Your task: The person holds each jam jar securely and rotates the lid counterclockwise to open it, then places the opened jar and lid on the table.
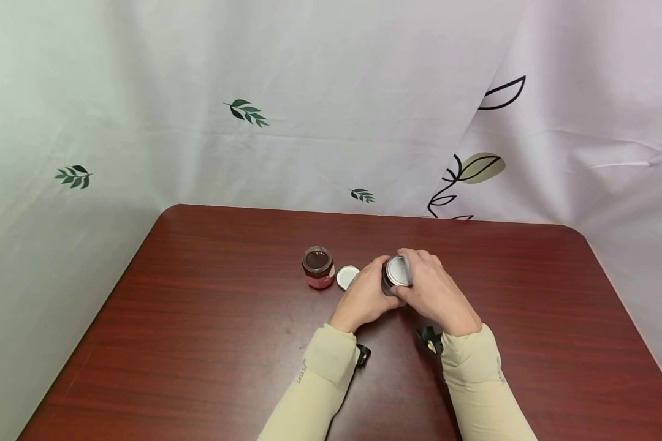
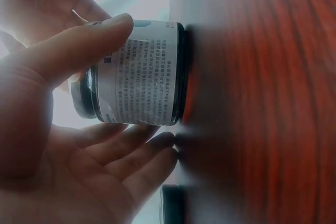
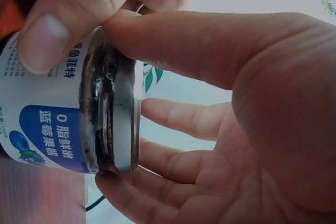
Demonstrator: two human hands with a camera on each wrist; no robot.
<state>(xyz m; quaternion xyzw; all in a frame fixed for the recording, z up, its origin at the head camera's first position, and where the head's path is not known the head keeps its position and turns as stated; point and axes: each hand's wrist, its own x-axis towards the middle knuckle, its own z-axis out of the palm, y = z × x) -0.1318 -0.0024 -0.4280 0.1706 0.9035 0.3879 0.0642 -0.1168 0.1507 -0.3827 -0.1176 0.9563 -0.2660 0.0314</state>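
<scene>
A blueberry jam jar (image 3: 50,124) with a white and blue label stands upright on the table. My left hand (image 1: 366,297) grips its body from the left, thumb across the label in the left wrist view. A silver lid (image 1: 399,271) sits on the jar's mouth. Around the lid's edge my right hand (image 1: 433,291) curls, with thumb on the near side and fingers on the far side. Dark smears show at the jar's neck below the lid in the right wrist view. How firmly the lid is seated cannot be told.
To the left stands an uncovered jar (image 1: 318,267) with dark contents and a pinkish label. Between it and my left hand a loose lid (image 1: 347,277) lies with its white face up. The reddish-brown table (image 1: 226,343) ends at a white patterned curtain (image 1: 320,122).
</scene>
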